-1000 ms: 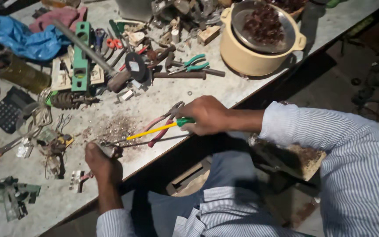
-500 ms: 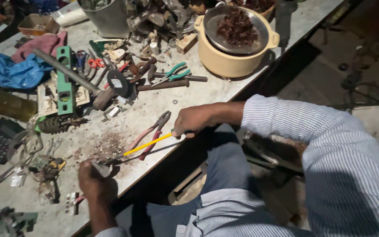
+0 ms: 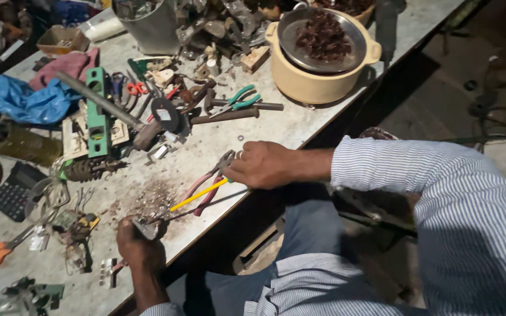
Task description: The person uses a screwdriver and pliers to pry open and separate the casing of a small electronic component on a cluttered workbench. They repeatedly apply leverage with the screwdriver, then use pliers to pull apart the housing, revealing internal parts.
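Right hand (image 3: 263, 165) grips the yellow-shafted screwdriver (image 3: 197, 195), its tip on the small metal part (image 3: 145, 227) pinched by the left hand (image 3: 140, 248), red-handled pliers (image 3: 211, 181) lying beneath, cream pot (image 3: 317, 88) far right.

Dim overhead light, deep shadows right, slight blur

The person wears a long-sleeved shirt (image 3: 440, 199) in pale fabric with fine, closely spaced blue stripes. The right sleeve ends in a buttoned-style cuff at the wrist. The left hand (image 3: 140, 253) and right hand (image 3: 263, 164) are bare: no gloves or rings are discernible. Blue-grey trousers (image 3: 300, 234) cover the legs.
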